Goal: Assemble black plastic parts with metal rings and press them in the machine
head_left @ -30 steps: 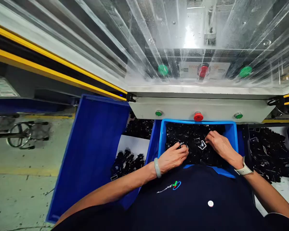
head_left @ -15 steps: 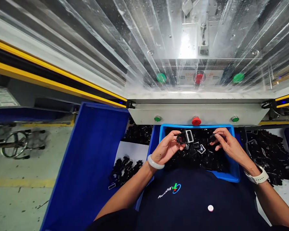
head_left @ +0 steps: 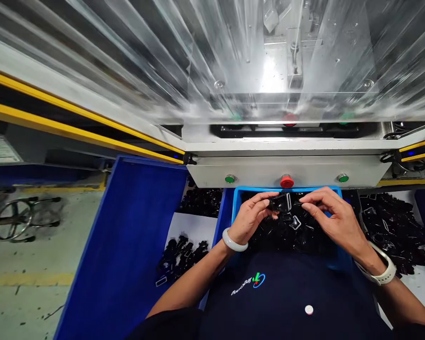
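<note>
Two bare hands meet above a light blue bin [head_left: 236, 204], fingertips bent inward. Far left of them, a dark blue container [head_left: 123, 241] shows a wide, plain interior. Nearer, just beyond the left forearm, loose black parts [head_left: 187, 255] lie heaped on a white sheet [head_left: 198, 225]. The left hand [head_left: 248, 218] grips a glossy black part [head_left: 279, 203] by its outer side, which seems to leave its pale-edged frame exposed toward the other hand. Below both hands, the light blue bin holds a jumble of similar black pieces [head_left: 283, 236]; being so close probably keeps them within easy reach and would catch a dropped one. The right hand [head_left: 335, 219] is pinched almost closed, just beside the held part; a thin dark piece may be between its fingertips, but I cannot tell. Right of that wrist, more black parts [head_left: 389, 231] are piled up.
</note>
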`<state>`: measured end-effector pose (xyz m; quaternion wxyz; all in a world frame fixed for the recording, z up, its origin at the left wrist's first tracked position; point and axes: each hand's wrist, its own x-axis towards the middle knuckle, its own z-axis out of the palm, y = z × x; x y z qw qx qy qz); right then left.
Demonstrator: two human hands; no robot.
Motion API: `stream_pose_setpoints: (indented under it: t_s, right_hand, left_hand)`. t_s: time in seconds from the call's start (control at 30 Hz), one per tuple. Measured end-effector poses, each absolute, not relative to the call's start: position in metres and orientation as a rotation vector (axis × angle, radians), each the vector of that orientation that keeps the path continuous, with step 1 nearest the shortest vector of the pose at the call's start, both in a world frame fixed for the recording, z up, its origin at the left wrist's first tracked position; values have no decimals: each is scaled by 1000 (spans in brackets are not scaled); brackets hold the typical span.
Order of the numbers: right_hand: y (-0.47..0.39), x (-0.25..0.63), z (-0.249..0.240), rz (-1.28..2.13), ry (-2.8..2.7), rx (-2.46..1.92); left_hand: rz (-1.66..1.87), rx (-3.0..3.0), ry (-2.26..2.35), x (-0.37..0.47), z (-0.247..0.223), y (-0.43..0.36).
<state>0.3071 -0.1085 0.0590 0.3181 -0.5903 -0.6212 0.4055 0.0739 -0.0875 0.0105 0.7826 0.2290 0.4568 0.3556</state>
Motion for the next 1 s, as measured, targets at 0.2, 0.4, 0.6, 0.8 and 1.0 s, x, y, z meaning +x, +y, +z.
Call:
stream_pose_setpoints:
  t_s: [0.2,0.4,0.6,0.8,1.0]
  right_hand:
    - [-94,290,61,1120,-1694,-1575]
    - [-80,289,48,1192,-1553,-1617]
    - [-16,297,89,1105,-1725,-1473]
    - [153,283,139,122,-1686,-1518]
    - [261,268,156,151,-1706,-1819]
  left_hand:
    - [765,901,1083,80,26,-85]
    - [845,1178,1112,90,28,-72]
    - [1010,1424,1094,84,53,-11]
    - [1368,1464,1149,78,99,89]
    - [1400,1408,1302,93,126,189]
